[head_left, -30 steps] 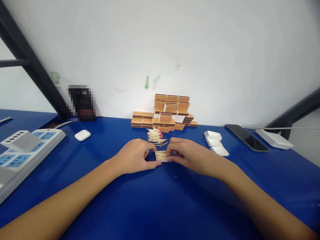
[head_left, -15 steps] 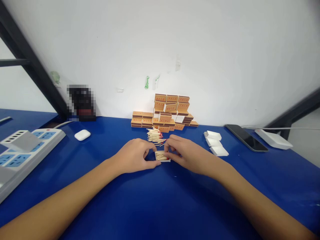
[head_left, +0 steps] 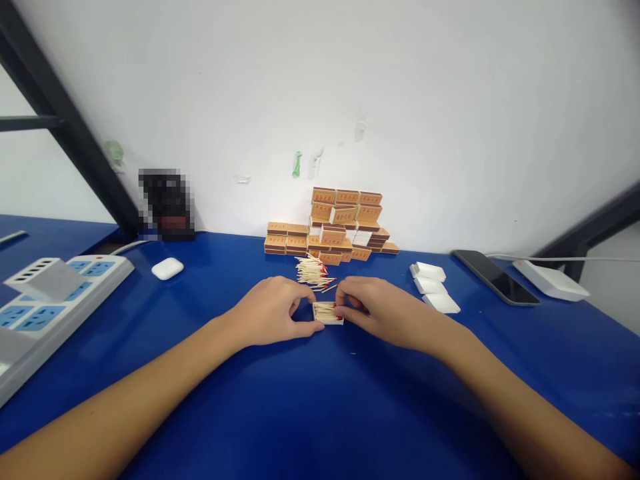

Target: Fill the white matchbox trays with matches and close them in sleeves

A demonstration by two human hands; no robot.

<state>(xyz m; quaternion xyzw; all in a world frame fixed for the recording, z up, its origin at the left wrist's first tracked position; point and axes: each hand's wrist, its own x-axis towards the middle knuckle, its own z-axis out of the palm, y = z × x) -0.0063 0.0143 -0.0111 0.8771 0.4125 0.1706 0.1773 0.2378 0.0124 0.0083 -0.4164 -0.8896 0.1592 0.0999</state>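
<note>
A small white matchbox tray [head_left: 327, 313] filled with matches lies on the blue table [head_left: 320, 407] between my hands. My left hand [head_left: 273, 310] rests curled at the tray's left end, thumb and forefinger pinching its edge. My right hand [head_left: 380, 307] has its fingertips closed on the matches at the tray's right end. Just behind the tray lies a loose pile of red-tipped matches [head_left: 313, 272].
Stacked orange matchboxes [head_left: 335, 227] stand against the white wall. Three white trays [head_left: 434, 287] lie to the right, then a dark phone [head_left: 495, 275] and a white box [head_left: 550, 279]. A power strip [head_left: 45, 300] and a white earbud case [head_left: 167, 268] lie to the left.
My right fingers have shifted slightly over the matches in the tray. Both hands and the tray stay in the same place.
</note>
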